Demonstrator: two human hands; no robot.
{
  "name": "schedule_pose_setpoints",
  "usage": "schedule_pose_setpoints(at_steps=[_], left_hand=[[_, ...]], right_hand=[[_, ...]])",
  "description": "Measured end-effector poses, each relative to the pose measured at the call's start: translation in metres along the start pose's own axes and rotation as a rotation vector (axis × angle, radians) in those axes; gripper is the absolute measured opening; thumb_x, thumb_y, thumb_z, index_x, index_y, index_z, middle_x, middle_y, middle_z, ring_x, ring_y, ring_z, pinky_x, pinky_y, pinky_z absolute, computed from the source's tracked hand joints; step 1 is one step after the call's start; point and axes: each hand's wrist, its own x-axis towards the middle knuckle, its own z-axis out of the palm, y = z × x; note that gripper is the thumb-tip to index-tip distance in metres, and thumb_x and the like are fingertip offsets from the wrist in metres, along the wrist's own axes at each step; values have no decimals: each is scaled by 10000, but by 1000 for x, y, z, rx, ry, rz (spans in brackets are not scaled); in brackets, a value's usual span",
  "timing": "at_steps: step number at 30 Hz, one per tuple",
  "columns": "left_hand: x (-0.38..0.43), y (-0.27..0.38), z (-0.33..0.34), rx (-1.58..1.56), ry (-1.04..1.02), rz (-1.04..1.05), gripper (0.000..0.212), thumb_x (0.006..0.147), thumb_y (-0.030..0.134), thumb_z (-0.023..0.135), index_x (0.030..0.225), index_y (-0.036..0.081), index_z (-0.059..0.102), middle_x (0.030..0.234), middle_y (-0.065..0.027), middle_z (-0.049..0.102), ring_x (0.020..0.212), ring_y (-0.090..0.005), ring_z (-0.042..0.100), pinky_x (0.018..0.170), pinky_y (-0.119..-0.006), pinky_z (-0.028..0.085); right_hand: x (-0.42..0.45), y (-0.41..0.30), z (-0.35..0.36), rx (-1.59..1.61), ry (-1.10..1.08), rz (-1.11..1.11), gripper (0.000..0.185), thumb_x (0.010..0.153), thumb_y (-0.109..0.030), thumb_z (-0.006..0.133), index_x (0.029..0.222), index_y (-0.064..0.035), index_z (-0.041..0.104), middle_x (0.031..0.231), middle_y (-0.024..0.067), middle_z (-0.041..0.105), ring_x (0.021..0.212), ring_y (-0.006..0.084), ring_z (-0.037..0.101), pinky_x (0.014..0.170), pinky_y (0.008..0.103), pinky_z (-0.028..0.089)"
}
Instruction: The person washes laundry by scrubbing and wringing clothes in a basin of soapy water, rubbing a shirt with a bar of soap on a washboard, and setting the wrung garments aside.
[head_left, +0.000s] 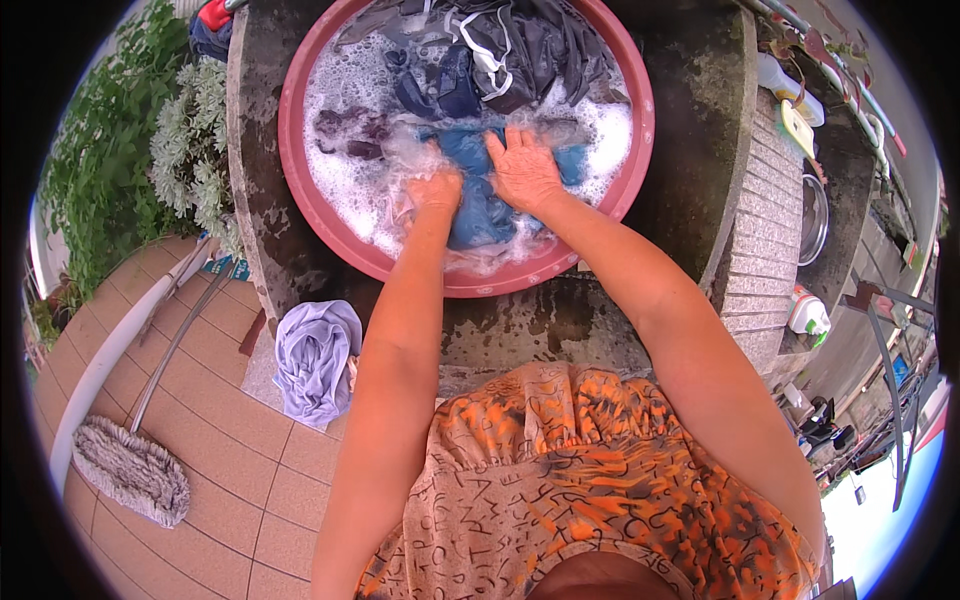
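A large red plastic basin (643, 150) holds sudsy water and wet clothes. My left hand (436, 186) is partly under the foam at the left edge of a blue cloth (474, 214); its fingers are hidden, so I cannot tell whether they grip. My right hand (525, 166) lies palm down on the same cloth, fingers spread. Beyond my hands lie dark wet garments (529, 52), one with a white drawstring (487, 60). A dark purple cloth (352, 127) floats at the left, and a pale pink cloth (399, 206) shows beside my left wrist.
The basin sits in a concrete trough (694, 172). A wrung lavender cloth (319, 360) lies at its lower left corner. A ribbed stone washboard (766, 225), a scrub brush (797, 129) and plastic bottles (808, 313) are at the right. A mop (133, 471) rests on the tiled floor.
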Motion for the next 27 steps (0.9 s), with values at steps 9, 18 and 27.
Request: schedule_pose_setpoints(at_steps=[9, 18, 27], left_hand=[[-63, 31, -159, -1092, 168, 127, 318, 801, 234, 741, 978, -12, 643, 923, -118, 684, 855, -236, 659, 784, -348, 515], [-214, 198, -359, -2074, -632, 941, 311, 963, 202, 531, 1138, -54, 562, 1107, -149, 629, 1000, -259, 611, 918, -396, 455], [-236, 346, -270, -1615, -694, 813, 266, 948, 246, 523, 1085, 45, 630, 1070, -44, 656, 1005, -184, 580, 865, -351, 464]], right_hand=[[-31, 0, -56, 88, -43, 133, 814, 661, -337, 786, 1377, -168, 438, 1370, 161, 425, 1259, 343, 394, 983, 551, 308], [-129, 7, -189, 1675, 688, -228, 312, 714, 112, 671, 997, -18, 679, 962, -6, 682, 887, 106, 613, 862, 272, 485], [-287, 196, -205, 1710, 890, -239, 367, 785, 15, 647, 1148, -12, 597, 1017, 42, 681, 911, 133, 641, 795, 266, 496]])
